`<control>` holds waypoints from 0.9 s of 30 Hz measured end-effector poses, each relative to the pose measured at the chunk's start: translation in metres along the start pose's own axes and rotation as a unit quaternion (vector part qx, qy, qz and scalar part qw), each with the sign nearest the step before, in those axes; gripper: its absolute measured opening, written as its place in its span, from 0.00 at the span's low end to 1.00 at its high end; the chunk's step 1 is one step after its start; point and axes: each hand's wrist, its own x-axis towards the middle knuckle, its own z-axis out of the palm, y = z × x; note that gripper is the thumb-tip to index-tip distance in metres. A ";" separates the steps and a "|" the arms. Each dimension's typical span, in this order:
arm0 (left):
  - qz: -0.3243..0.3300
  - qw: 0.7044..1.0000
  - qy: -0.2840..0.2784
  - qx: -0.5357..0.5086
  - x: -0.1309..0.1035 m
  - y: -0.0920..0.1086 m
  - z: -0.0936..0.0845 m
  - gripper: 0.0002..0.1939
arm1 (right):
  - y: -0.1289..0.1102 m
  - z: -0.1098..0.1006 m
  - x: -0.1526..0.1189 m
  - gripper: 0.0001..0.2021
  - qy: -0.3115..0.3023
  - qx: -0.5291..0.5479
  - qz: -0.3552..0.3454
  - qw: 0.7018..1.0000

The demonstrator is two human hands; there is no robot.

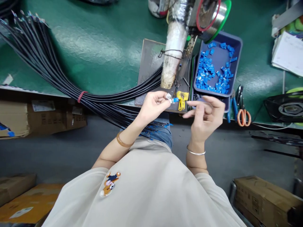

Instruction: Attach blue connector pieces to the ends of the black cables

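Blue connector by yellow clamp's edge, hands apart

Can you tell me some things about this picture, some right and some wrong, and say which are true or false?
1. The left hand is pinching something with a small blue piece at its end. True.
2. The small parts in the tray are red. False: they are blue.
3. A pinkish-red band goes around the black cables. True.
4. The tool with orange handles is left of the tray. False: that tool is right of the tray.
5. The right hand has its fingers apart. True.
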 end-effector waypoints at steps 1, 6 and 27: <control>0.003 1.000 -0.001 0.001 0.000 0.000 0.000 0.03 | 0.002 0.002 -0.001 0.05 -0.009 -0.031 -0.012 0.999; 0.018 1.000 0.003 0.014 0.001 0.001 0.000 0.02 | 0.013 0.013 -0.004 0.03 -0.079 -0.104 -0.099 0.986; 0.052 0.992 0.003 0.118 0.000 0.003 0.001 0.06 | 0.012 0.016 0.003 0.07 -0.086 -0.155 -0.179 0.968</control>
